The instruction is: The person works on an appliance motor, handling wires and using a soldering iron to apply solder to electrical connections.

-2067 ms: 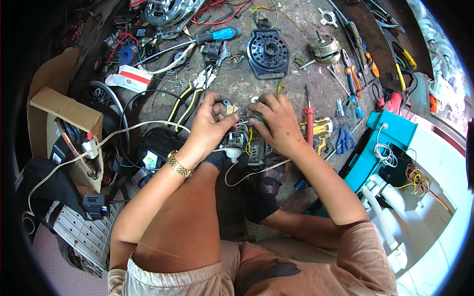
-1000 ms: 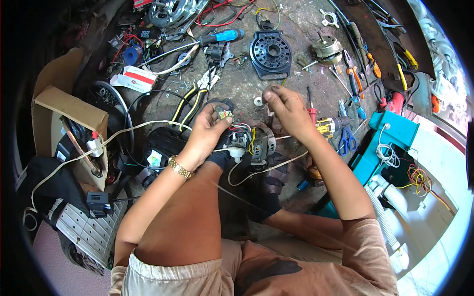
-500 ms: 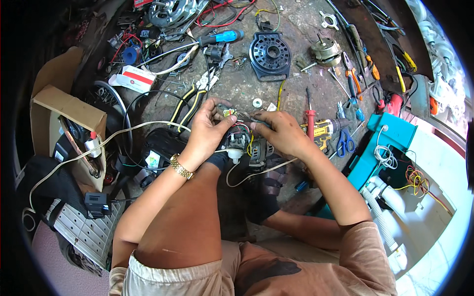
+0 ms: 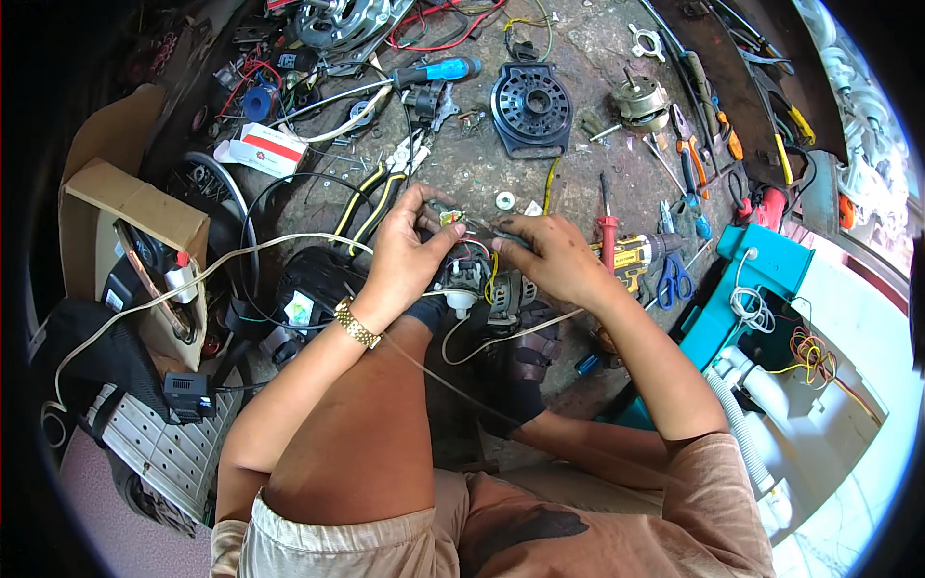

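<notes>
My left hand [image 4: 409,250] pinches a small part with green, yellow and red on it [image 4: 450,219] between thumb and fingers. Close by on the right, my right hand [image 4: 549,252] is closed, thumb against forefinger, on something slim and dark whose kind I cannot make out; its tip reaches toward the small part. Just below both hands sits an opened electric motor [image 4: 509,295] with metal windings housing. Beside it are a wired switch-like unit [image 4: 465,274] and a white round cap [image 4: 461,302]. Red and yellow wires run up from there toward my hands.
Yellow-black pliers [image 4: 388,188], a black round vented cover [image 4: 532,104], a bare motor [image 4: 639,99], a red screwdriver [image 4: 606,226], a yellow drill [image 4: 634,254] and blue scissors [image 4: 674,281] lie around. A cardboard box [image 4: 145,207] stands left; a teal casing [image 4: 747,275] right. A pale cable [image 4: 241,252] crosses the left.
Both hands keep nearly the same pose and grip. The whole view has shifted very slightly. A faint thin strand now shows across the space above my lap.
</notes>
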Demonstrator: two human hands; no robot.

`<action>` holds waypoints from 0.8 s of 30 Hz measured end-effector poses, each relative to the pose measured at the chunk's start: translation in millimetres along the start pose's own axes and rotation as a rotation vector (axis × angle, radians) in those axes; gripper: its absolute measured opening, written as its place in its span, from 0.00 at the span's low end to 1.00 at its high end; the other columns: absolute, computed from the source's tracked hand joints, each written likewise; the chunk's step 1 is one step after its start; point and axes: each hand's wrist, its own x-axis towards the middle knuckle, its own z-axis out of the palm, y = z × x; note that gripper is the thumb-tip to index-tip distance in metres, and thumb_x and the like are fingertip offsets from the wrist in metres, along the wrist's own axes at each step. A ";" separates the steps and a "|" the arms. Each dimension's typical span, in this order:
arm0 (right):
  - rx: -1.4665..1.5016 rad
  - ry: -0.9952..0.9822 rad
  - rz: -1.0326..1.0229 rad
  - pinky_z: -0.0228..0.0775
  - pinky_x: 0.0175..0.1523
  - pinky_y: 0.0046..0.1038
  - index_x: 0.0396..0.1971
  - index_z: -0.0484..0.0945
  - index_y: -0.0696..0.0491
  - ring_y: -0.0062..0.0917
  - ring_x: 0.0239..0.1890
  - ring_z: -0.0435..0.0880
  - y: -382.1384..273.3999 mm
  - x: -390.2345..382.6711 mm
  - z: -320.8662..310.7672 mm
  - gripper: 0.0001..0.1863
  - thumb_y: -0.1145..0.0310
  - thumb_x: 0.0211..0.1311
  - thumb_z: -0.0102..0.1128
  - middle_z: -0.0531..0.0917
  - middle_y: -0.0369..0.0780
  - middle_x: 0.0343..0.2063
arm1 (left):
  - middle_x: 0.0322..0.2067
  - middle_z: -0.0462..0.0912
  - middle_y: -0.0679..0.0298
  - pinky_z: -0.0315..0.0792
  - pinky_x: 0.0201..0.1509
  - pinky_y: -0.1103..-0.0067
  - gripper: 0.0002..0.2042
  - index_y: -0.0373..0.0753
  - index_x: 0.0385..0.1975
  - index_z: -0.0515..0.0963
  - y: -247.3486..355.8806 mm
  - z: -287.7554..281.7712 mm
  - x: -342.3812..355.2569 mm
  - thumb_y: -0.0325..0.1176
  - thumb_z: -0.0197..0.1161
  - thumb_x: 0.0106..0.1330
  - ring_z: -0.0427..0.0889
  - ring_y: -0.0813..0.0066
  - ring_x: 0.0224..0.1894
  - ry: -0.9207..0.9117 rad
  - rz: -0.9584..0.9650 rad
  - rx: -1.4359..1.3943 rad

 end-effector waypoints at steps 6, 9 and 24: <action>0.127 -0.027 0.026 0.77 0.50 0.42 0.50 0.85 0.55 0.47 0.43 0.87 5.3 -2.5 2.2 0.19 0.56 0.70 0.63 0.88 0.51 0.36 | 0.38 0.80 0.69 0.72 0.43 0.82 0.14 0.37 0.45 0.78 3.1 -1.8 0.0 0.18 0.70 0.61 0.74 0.83 0.36 -0.017 0.020 0.025; 0.162 0.064 -0.046 0.77 0.48 0.41 0.49 0.85 0.57 0.46 0.40 0.88 7.7 -5.2 9.4 0.19 0.57 0.70 0.63 0.88 0.50 0.35 | 0.36 0.77 0.73 0.70 0.42 0.87 0.14 0.38 0.46 0.75 3.5 -1.3 0.2 0.16 0.68 0.65 0.72 0.89 0.36 -0.028 0.093 0.067; 0.346 0.347 0.370 0.77 0.56 0.37 0.54 0.83 0.57 0.40 0.50 0.89 70.5 3.4 -28.1 0.20 0.58 0.71 0.64 0.89 0.52 0.43 | 0.37 0.81 0.69 0.74 0.45 0.86 0.10 0.37 0.44 0.76 -1.2 -18.3 -11.7 0.21 0.70 0.67 0.79 0.86 0.38 -0.010 -0.181 -0.286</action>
